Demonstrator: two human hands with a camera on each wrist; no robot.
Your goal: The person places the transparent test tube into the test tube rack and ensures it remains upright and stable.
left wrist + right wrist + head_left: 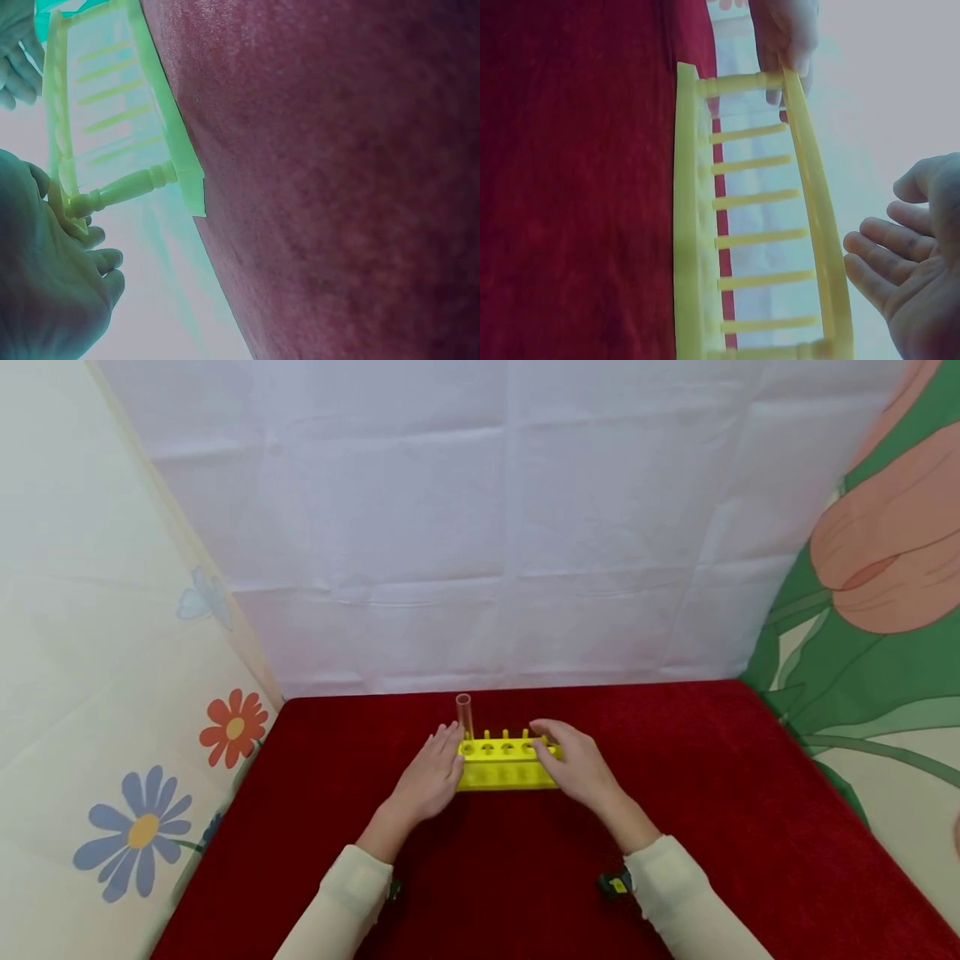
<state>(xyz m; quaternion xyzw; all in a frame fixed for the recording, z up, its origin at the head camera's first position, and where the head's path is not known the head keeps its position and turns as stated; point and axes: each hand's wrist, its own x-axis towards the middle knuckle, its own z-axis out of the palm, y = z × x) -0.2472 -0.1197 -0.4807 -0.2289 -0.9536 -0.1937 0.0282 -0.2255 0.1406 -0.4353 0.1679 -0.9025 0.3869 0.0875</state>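
A yellow tube rack (504, 770) stands on the red tabletop (697, 777). One clear tube (463, 713) stands upright in its leftmost hole; the other holes hold nothing. My left hand (452, 750) holds the rack's left end, and its fingers (96, 238) curl by the end post of the rack (112, 127). My right hand (549, 740) hovers over the right end with straight fingers. In the right wrist view, the right hand (877, 244) is open and apart from the rack's top rail (814, 202). The left hand (786, 37) shows at the far end.
A white cloth wall (487, 527) rises behind the table. Flower-printed sheets stand at the left (142, 827) and right (877, 610). Red cloth lies all round the rack, with the table's edges at left and right.
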